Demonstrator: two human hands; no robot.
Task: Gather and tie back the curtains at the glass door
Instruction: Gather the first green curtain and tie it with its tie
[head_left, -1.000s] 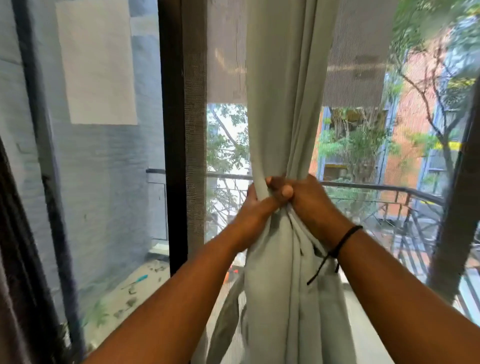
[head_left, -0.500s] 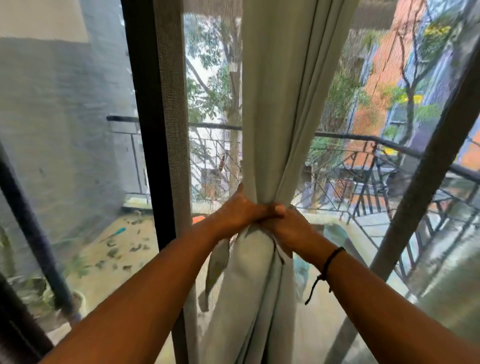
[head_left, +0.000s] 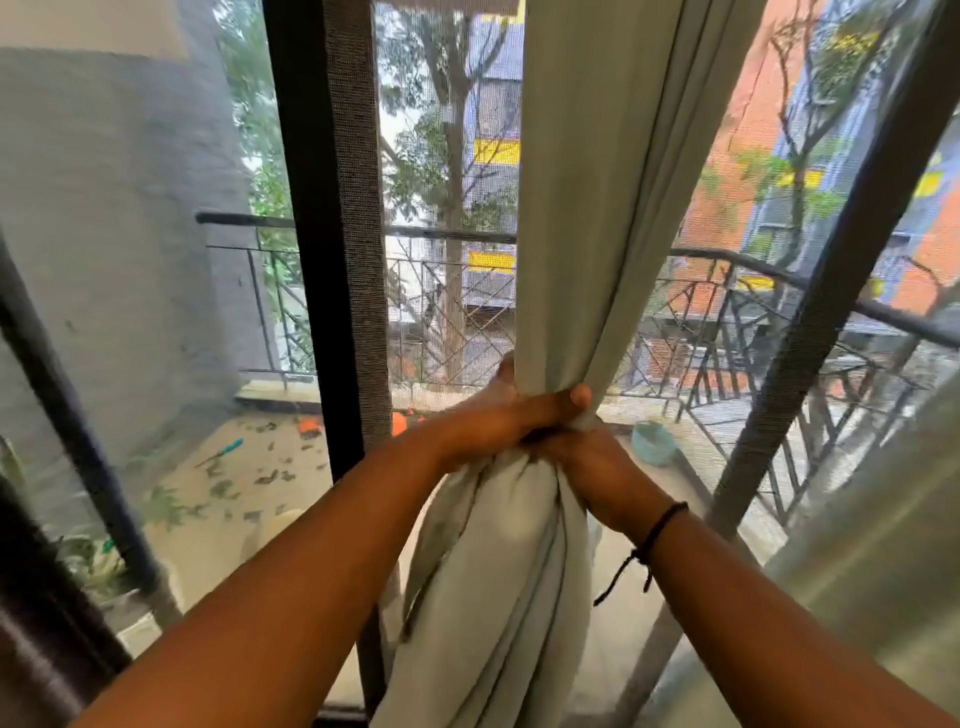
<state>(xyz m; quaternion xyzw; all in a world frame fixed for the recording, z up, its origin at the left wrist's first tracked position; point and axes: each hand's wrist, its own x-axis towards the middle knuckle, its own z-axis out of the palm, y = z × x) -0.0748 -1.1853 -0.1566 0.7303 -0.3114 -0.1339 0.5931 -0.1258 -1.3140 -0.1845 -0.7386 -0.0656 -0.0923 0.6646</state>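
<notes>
The curtain (head_left: 587, 171), a pale grey-green cloth, hangs down the middle of the view in front of the glass door and is bunched to a narrow waist where both hands clasp it. The left hand (head_left: 498, 415) wraps the gathered cloth from the left, its thumb laid across the front with the tip showing on the right edge of the bunch and its fingers curled round behind, out of sight. The right hand (head_left: 597, 467) sits just below and touching the left, closed on the same bunch from the right side; its fingers are tucked under the left hand, so how they lie cannot be told exactly. A black cord bracelet (head_left: 657, 532) circles the right wrist, its loose ends dangling. Above the grip the cloth rises in long straight folds, leaning a little to the right; below it the cloth balloons out and falls in loose folds to the bottom edge. Just left of the curtain stands the dark door frame (head_left: 311, 260) with a mesh screen beside it. Beyond the glass lie a balcony floor strewn with leaves, a black metal railing (head_left: 727, 312), trees and an orange brick building.
</notes>
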